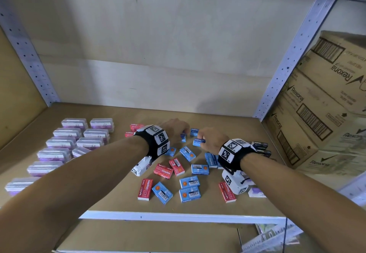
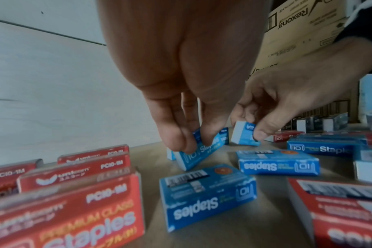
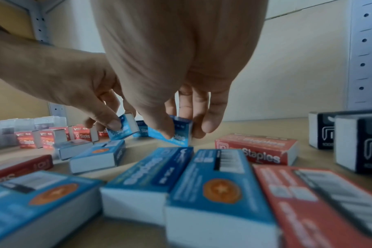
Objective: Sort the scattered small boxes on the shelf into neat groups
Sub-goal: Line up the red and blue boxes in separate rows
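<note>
Head view, counted where visible:
- Blue boxes [image 1: 187, 153]: at least ten, centre of the frame.
- Red boxes [image 1: 145, 189]: six showing, with others partly hidden behind an arm.
- Black boxes [image 1: 259, 145]: at least two, centre right.
- Clear purple cases [image 1: 67, 133]: ten, in two columns at left.
- Brown cartons [image 1: 316, 98]: at least three, stacked at right.

Both forearms are bare, with no sleeves. Each wrist wears a broad black fabric band [image 1: 152, 144] faced with white square tiles printed with black-and-white coded markers [image 1: 231, 147]. Under each wrist hangs a white blocky camera housing [image 1: 233, 181] bearing the same kind of markers, the right one with a thin black cord.
</note>
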`<state>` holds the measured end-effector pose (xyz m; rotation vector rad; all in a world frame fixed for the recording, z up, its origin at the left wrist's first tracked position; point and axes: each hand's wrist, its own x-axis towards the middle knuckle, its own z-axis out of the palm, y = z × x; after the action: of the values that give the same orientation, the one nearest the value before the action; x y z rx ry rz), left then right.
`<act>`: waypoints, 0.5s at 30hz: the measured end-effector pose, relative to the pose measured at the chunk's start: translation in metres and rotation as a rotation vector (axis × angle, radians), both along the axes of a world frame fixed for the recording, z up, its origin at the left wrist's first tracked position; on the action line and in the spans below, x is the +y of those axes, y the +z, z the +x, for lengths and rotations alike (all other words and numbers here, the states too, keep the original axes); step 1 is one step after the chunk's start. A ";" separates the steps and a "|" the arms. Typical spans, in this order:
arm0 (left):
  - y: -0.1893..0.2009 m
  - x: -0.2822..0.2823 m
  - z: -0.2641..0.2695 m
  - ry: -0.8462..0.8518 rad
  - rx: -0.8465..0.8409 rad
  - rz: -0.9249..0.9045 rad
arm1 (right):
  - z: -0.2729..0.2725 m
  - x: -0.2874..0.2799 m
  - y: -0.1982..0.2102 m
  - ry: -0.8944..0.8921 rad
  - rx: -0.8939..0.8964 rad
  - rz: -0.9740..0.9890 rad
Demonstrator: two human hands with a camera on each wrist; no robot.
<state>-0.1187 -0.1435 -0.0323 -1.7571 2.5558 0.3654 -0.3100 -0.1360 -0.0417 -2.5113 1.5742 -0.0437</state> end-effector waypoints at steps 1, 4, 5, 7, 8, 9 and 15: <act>0.000 0.000 0.000 0.009 -0.014 -0.001 | 0.001 0.000 -0.001 -0.005 0.004 -0.005; 0.000 0.001 0.001 0.020 -0.082 -0.017 | 0.002 -0.004 -0.003 -0.015 0.000 -0.022; 0.001 0.001 0.000 0.020 -0.094 -0.021 | 0.002 -0.004 -0.003 -0.017 -0.002 -0.020; 0.000 0.001 -0.001 0.024 -0.094 -0.031 | 0.003 -0.005 -0.002 -0.019 -0.003 -0.020; 0.000 0.001 -0.002 0.022 -0.089 -0.037 | 0.004 -0.006 -0.003 -0.023 -0.004 -0.022; 0.000 0.001 -0.003 0.018 -0.082 -0.042 | 0.005 -0.006 -0.002 -0.027 -0.001 -0.027; 0.005 0.003 -0.012 0.004 -0.056 -0.076 | 0.010 -0.007 -0.001 -0.039 0.008 -0.040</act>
<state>-0.1302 -0.1409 -0.0277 -1.7696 2.5606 0.2195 -0.3002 -0.1433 -0.0426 -2.5135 1.6411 -0.0715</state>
